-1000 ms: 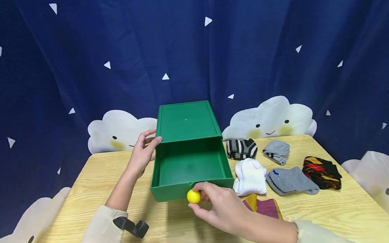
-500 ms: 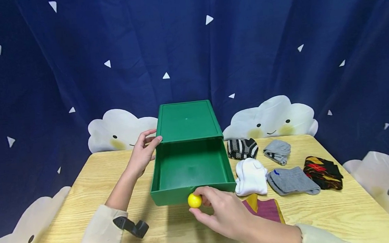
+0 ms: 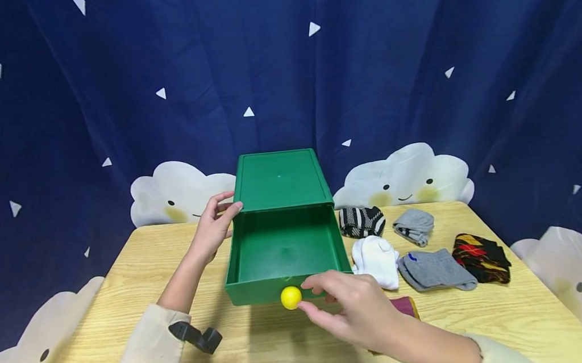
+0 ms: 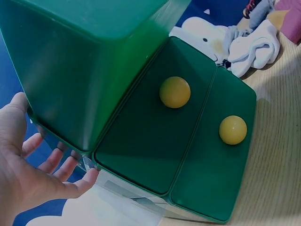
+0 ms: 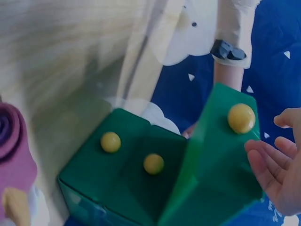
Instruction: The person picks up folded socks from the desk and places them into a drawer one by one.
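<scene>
A green drawer cabinet (image 3: 279, 179) stands mid-table with its top drawer (image 3: 251, 293) pulled out toward me. The inside of that drawer shows no contents. On its front is a round yellow knob (image 3: 291, 298). My right hand (image 3: 357, 307) is just right of this knob, its thumb and fingers parted; the right wrist view shows a gap between fingertips and knob. My left hand (image 3: 213, 230) rests its fingertips along the cabinet's left side, near the front edge. Two lower drawer fronts (image 4: 150, 155), each with a yellow knob (image 4: 175, 92), are flush in the left wrist view.
Folded socks lie right of the cabinet: a black-and-white pair (image 3: 362, 221), a white pair (image 3: 375, 261), two grey ones (image 3: 436, 271) and a dark argyle pair (image 3: 482, 257). My right hand partly covers a maroon sock (image 3: 406, 307). A blue curtain (image 3: 271, 63) hangs behind the table.
The top drawer slid slightly farther out, then stayed put. My right hand let go of the yellow knob and shifted right. My left hand kept its place on the cabinet.
</scene>
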Demonstrator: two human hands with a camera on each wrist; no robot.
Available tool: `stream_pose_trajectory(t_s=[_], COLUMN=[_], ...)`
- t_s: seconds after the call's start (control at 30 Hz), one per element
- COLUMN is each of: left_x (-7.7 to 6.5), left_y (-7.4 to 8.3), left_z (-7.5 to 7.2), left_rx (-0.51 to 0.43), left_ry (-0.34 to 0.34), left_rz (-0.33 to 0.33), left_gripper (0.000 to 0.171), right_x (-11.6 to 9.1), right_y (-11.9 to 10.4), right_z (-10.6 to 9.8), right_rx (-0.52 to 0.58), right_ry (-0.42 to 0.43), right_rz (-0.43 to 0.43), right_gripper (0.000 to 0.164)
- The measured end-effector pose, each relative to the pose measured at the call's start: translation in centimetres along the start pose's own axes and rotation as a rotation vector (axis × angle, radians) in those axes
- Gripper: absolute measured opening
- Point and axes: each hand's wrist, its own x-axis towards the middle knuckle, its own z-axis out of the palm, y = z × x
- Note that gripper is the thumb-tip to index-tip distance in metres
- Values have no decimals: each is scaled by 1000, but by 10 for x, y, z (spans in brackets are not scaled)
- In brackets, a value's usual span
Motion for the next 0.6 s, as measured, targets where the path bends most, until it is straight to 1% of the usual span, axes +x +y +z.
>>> stream_pose_trajectory(t_s=[0.07, 0.13, 0.27, 0.37, 0.43, 0.5, 0.6], left_x=[0, 0, 0, 0, 0, 0, 0], left_y=[0, 0, 0, 0, 0, -1, -1], left_z=[0, 0, -1, -1, -2, -2, -1], left_rx=[2, 5, 9, 8, 6, 5, 4], left_ry=[-1, -2, -5, -7, -7, -7, -9], left_rz=[-2, -2, 2, 3, 4, 6, 3], left_gripper=[54, 54, 55, 55, 55, 55, 55], right_x=[2, 3, 5, 5, 4, 3, 0], right_y=[2, 6, 16, 25, 32, 41, 53], right_z=[-7, -15, -33, -48, -57, -64, -75], right_rx=[-2, -11, -37, -68, -97, -132, -161], right_ry=[31, 56, 91, 107, 106, 81, 5], right_rz=[-10, 2, 78, 178, 258, 357, 522], right_gripper=[20, 23, 23, 18, 22, 26, 25])
